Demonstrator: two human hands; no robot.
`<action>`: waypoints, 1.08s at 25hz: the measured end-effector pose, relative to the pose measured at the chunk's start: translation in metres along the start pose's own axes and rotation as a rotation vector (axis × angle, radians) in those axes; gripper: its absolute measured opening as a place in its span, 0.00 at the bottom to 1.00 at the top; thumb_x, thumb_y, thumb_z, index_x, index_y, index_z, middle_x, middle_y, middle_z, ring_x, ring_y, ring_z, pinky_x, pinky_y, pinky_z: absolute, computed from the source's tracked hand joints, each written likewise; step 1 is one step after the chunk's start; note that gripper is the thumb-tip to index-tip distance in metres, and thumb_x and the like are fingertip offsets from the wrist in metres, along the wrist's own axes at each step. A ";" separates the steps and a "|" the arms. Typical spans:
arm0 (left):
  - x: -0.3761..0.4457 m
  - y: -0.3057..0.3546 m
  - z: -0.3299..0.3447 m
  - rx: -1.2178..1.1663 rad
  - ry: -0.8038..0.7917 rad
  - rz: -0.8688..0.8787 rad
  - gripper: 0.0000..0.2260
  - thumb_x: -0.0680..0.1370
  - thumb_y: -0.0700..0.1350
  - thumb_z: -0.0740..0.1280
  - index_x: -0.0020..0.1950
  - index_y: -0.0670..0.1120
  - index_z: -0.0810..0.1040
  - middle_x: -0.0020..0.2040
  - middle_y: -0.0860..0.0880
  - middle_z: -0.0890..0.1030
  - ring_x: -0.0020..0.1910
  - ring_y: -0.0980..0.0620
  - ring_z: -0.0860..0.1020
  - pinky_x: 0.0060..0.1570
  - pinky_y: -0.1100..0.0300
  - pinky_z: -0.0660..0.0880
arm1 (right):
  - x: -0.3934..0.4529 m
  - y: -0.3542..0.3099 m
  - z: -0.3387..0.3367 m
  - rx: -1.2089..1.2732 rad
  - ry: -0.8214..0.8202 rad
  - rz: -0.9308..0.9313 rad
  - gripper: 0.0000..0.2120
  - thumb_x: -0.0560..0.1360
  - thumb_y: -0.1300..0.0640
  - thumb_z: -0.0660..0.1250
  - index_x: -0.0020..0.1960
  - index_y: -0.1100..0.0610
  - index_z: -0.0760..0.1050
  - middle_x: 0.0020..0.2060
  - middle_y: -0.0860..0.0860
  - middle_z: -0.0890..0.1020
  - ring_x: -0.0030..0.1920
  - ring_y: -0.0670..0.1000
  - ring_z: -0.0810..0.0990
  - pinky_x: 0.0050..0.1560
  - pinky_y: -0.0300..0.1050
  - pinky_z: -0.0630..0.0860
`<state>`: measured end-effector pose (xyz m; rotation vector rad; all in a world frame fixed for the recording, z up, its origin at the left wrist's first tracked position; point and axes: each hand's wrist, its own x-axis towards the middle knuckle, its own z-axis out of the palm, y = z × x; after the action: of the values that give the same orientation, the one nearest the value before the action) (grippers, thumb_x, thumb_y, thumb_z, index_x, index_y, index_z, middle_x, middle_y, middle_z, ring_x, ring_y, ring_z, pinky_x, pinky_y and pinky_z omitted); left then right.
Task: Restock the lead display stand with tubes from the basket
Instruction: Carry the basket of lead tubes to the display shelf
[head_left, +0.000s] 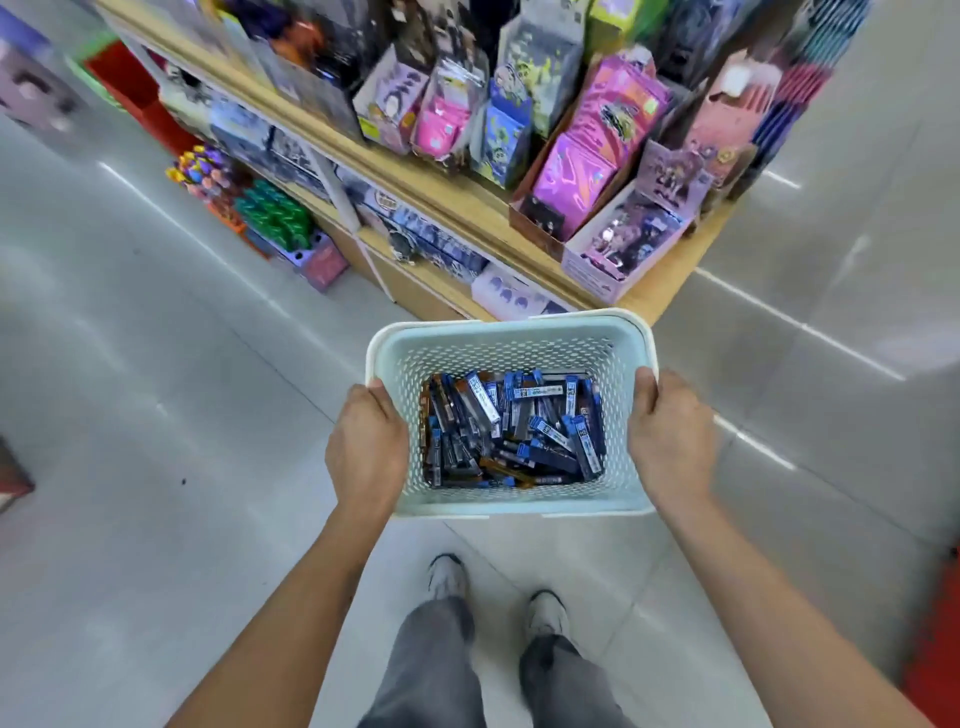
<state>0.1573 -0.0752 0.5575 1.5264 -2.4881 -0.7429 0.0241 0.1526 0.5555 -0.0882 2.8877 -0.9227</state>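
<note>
A pale blue perforated plastic basket (511, 340) hangs in front of me above the floor. Its bottom is covered with several lead tubes (511, 431), blue, dark and orange, lying jumbled. My left hand (366, 444) grips the basket's left rim, with the thumb on top and the fingers curled over the outside. My right hand (670, 436) grips the right rim the same way. No lead display stand can be made out in this view.
A wooden shelf unit (431, 192) stands just beyond the basket, loaded with card packs and pink and purple display boxes (623, 244). Lower shelves hold more boxed goods and pens (270, 213). Glossy grey floor tiles lie left and right. My feet (498, 592) are below the basket.
</note>
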 end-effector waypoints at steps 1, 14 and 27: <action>0.000 -0.002 -0.022 -0.009 0.028 -0.023 0.18 0.86 0.50 0.48 0.45 0.42 0.68 0.34 0.48 0.70 0.36 0.42 0.71 0.38 0.52 0.65 | -0.003 -0.020 -0.008 0.009 -0.006 -0.045 0.20 0.85 0.51 0.53 0.47 0.65 0.74 0.43 0.66 0.80 0.44 0.66 0.78 0.39 0.50 0.62; 0.086 -0.142 -0.178 -0.081 0.251 -0.349 0.19 0.86 0.53 0.47 0.44 0.44 0.69 0.35 0.48 0.72 0.32 0.49 0.70 0.34 0.53 0.64 | -0.038 -0.263 0.092 -0.027 -0.194 -0.390 0.18 0.85 0.51 0.54 0.42 0.59 0.70 0.37 0.60 0.77 0.37 0.59 0.72 0.38 0.48 0.60; 0.396 -0.274 -0.307 -0.122 0.259 -0.390 0.19 0.86 0.55 0.48 0.45 0.44 0.69 0.35 0.49 0.73 0.36 0.42 0.73 0.37 0.51 0.67 | 0.002 -0.572 0.290 -0.047 -0.245 -0.457 0.21 0.85 0.49 0.53 0.37 0.58 0.67 0.29 0.54 0.72 0.27 0.51 0.70 0.27 0.42 0.57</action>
<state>0.2962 -0.6229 0.6392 1.9458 -1.9503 -0.6793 0.0694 -0.4795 0.6527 -0.8315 2.6999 -0.8289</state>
